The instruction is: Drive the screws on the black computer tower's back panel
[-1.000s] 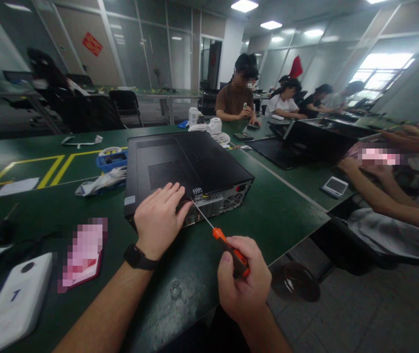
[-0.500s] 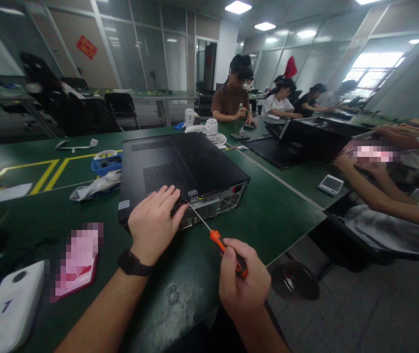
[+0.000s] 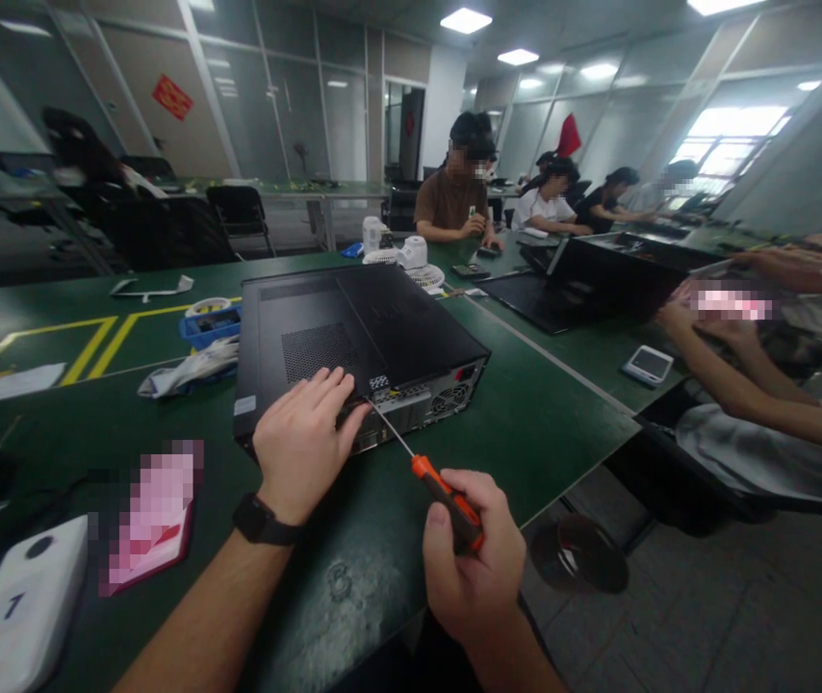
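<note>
A black computer case (image 3: pixel 411 318) lies flat on the green table, its rear panel with fan grille (image 3: pixel 449 398) facing right and toward me. My left hand (image 3: pixel 302 433) rests on the near edge of the case, fingers stretched over the vented top and thumb by the rear edge. In my right hand (image 3: pixel 475 558) is a screwdriver (image 3: pixel 447 486) with an orange and dark handle. Its thin shaft points up and left, the tip at the case's rear edge beside my left thumb. Whether the tip sits in a screw is too small to tell.
Left of the case are a blue tray (image 3: pixel 210 325) and a white glove (image 3: pixel 191 369). Nearer lie a pink blurred object (image 3: pixel 155 520) and a white box marked 1 (image 3: pixel 21 602). At right, a co-worker's arms (image 3: pixel 735 361) are beside another opened case (image 3: pixel 613 274) and a small scale (image 3: pixel 648 366).
My right thumb has shifted down and back off the screwdriver handle, and the handle has rolled a little. The left hand and the case stay in place.
</note>
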Available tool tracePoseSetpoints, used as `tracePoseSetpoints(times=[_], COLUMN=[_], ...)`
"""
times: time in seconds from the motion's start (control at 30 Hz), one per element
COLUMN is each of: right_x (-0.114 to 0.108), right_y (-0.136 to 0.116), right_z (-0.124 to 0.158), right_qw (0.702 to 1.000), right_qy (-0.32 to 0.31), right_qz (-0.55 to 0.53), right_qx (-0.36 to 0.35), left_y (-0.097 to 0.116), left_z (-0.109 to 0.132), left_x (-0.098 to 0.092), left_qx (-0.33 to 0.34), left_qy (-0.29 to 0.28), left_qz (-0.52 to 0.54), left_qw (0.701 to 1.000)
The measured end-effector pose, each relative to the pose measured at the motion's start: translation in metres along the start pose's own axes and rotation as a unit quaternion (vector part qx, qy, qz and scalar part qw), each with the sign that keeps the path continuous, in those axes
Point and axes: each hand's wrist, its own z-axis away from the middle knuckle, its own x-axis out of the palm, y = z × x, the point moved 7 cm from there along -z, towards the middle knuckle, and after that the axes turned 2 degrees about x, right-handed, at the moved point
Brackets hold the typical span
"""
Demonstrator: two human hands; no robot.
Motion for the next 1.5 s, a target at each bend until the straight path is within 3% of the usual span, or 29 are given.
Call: tracePoseSetpoints(times=[0.47, 0.63, 0.8, 0.97, 1.2, 1.5], right_x=[0.0, 0.0, 0.0, -0.001, 0.001, 0.001], right_y=[-0.002, 0.005, 0.0, 0.008, 0.001, 0.002], right_z=[0.004, 0.006, 0.005, 0.006, 0.005, 0.005], right_qw=[1.0, 0.999, 1.0, 0.999, 1.0, 1.0], right_qy=[-0.009, -0.003, -0.008, 0.002, -0.015, -0.017], right_qz=[0.018, 0.02, 0.013, 0.028, 0.002, 0.0], right_qx=[-0.009, 0.027, 0.002, 0.037, -0.005, -0.001], left_y=[0.0, -0.001, -0.001, -0.002, -0.002, -0.001], left_z=[0.0, 0.0, 0.0, 0.0, 0.0, 0.001], left_x=[0.001, 0.001, 0.001, 0.001, 0.001, 0.0], left_qx=[0.002, 0.001, 0.0, -0.006, -0.01, 0.005], left_qy=[-0.001, 0.001, 0.002, -0.005, -0.003, 0.007], left_qz=[-0.002, 0.002, 0.004, 0.013, 0.016, 0.001], left_qw=[1.0, 1.0, 1.0, 1.0, 1.0, 1.0])
